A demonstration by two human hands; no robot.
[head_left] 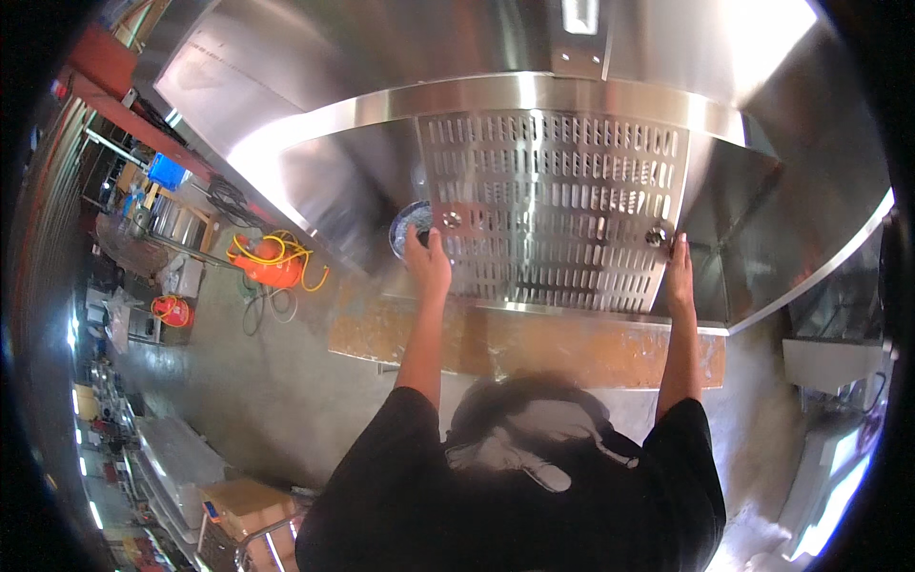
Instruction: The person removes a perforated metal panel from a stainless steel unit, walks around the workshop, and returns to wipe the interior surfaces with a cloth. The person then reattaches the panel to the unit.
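Observation:
A slotted stainless steel panel (553,210), shaped like a baffle filter with rows of elongated holes and two round knobs, stands tilted inside a large steel hood (457,95). My left hand (429,257) grips its left edge, thumb near the left knob (452,219); some fingertips are hidden behind the edge. Against the right edge, just below the right knob (656,235), my right hand (679,272) holds the panel with its fingers pointing upward. A round, rimmed fitting (398,229) shows behind my left hand.
Under the hood's near edge lies a worn brown board (534,348). Orange equipment (269,262) with yellow hose sits on the floor to the left, near a smaller red unit (172,310). A cardboard box (248,515) is at the lower left.

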